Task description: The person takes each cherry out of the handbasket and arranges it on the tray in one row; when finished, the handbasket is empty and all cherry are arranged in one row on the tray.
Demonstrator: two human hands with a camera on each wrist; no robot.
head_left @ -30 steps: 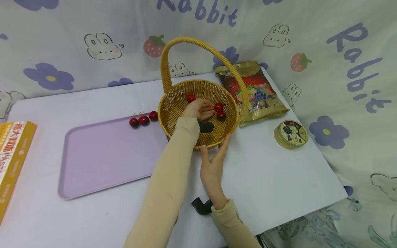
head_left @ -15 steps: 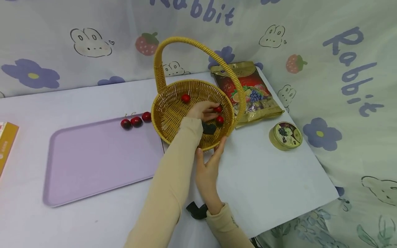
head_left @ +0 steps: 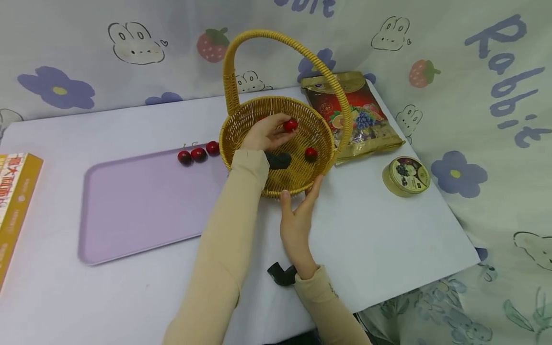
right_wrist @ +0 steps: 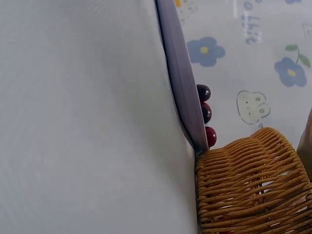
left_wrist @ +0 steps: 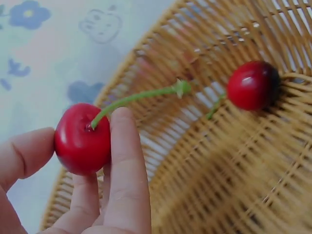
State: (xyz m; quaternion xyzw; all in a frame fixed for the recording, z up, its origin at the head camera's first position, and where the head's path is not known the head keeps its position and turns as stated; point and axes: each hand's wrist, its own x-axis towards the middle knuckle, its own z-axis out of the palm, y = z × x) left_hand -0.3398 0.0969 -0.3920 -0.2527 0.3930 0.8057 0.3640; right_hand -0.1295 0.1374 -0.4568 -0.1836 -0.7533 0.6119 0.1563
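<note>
Sleeves: two beige sleeves (head_left: 224, 244), both entering from the near edge; a black fitting (head_left: 282, 274) sits at the right wrist.
Right hand: (head_left: 298, 235) at the near outside of the basket, thumb and forefinger spread wide and touching it; remaining fingers hidden.
Table: white-covered table (head_left: 379, 249) under everything.
Box: yellow and white printed box (head_left: 19, 220) at the far left, cut off by the frame edge.
Tray: flat rectangular lilac tray (head_left: 142, 206), left of the basket, its right end running up to it; can't tell if they overlap.
Basket: round yellow-brown wicker basket (head_left: 276, 103) with a tall arched handle (head_left: 297, 45), mid-table.
Left hand: (head_left: 263, 134) over the basket, narrow, pinching one cherry between thumb and fingers.
Held cherry: glossy red cherry with a curved green stem (left_wrist: 83, 141), above the basket floor, stem free.
Basket cherry: dark-red cherry (head_left: 310, 154) on the right side of the basket floor, green stem showing in the left wrist view.
Tin: round gold tin with a fruit-print lid (head_left: 405, 176), well right of the basket.
Cherry row: three dark-red cherries (head_left: 198, 155) side by side at the tray's far edge, near the basket.
Bag: gold and red fruit-print bag (head_left: 366, 120), lying behind and right of the basket.
Backdrop: pale rabbit-and-flower fabric (head_left: 181, 48) behind the table.
</note>
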